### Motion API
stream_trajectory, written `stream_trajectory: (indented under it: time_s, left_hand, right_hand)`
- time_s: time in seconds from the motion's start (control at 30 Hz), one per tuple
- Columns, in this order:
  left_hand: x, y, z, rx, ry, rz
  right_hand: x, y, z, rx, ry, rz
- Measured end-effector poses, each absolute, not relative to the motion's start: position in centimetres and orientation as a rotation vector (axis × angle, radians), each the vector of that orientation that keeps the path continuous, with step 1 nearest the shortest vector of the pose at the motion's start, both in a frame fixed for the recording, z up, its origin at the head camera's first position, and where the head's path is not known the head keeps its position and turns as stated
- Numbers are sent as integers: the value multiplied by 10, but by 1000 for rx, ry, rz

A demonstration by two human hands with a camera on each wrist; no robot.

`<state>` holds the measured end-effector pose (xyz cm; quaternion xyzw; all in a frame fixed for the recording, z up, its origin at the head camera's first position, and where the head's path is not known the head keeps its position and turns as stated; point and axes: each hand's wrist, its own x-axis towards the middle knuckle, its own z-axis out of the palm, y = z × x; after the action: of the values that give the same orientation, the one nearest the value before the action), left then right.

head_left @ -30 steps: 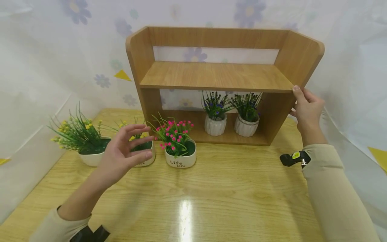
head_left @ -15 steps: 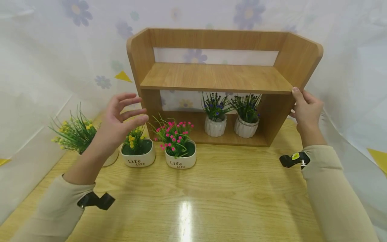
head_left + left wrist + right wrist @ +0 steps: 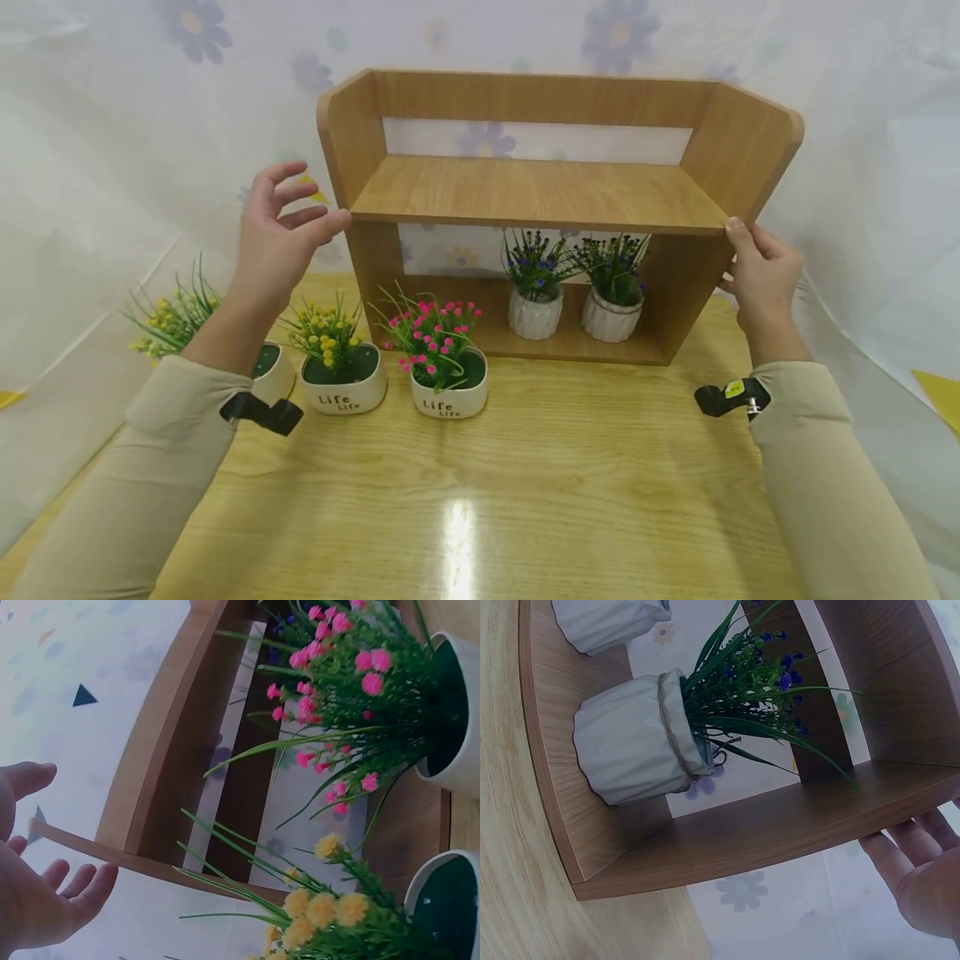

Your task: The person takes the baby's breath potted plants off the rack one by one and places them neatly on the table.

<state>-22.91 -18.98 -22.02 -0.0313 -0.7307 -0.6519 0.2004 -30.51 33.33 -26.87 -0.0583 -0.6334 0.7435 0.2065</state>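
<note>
A two-tier wooden shelf [image 3: 525, 190] stands upright on the table. On its right side panel, my right hand [image 3: 767, 268] grips the edge, thumb at the front; in the right wrist view the fingers [image 3: 901, 859] lie against the panel's outer face. My left hand [image 3: 279, 229] is raised beside the left panel, fingers loosely bent and holding nothing, thumb tip close to the panel's front edge; whether it touches I cannot tell. Two white pots with blue-flowered plants, a left one [image 3: 535, 312] and a right one [image 3: 611, 315], sit on the lower tier.
In front of the shelf's left end stand a pink-flowered pot [image 3: 448, 398] and a yellow-flowered pot [image 3: 345, 393]. Another yellow-flowered pot [image 3: 276, 375] is partly hidden behind my left forearm. A flower-patterned white sheet [image 3: 480, 33] hangs behind the shelf.
My left hand has risen from in front of the yellow-flowered pot, moving up and away to the shelf's left panel. My right hand keeps its hold, and the pots have stayed put.
</note>
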Motion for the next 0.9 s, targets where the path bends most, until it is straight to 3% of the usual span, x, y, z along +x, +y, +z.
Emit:
stream_trajectory:
  time_s: [0.4,0.9]
  left_hand:
    - [-278,-185,-215,-23,-2196,-1757]
    - [-296,-196,-227,54,-2358,-1636]
  right_hand:
    - [-305,333,-269,-167,-1765,2073]
    - [-309,332,-269,-144,-1741,2094]
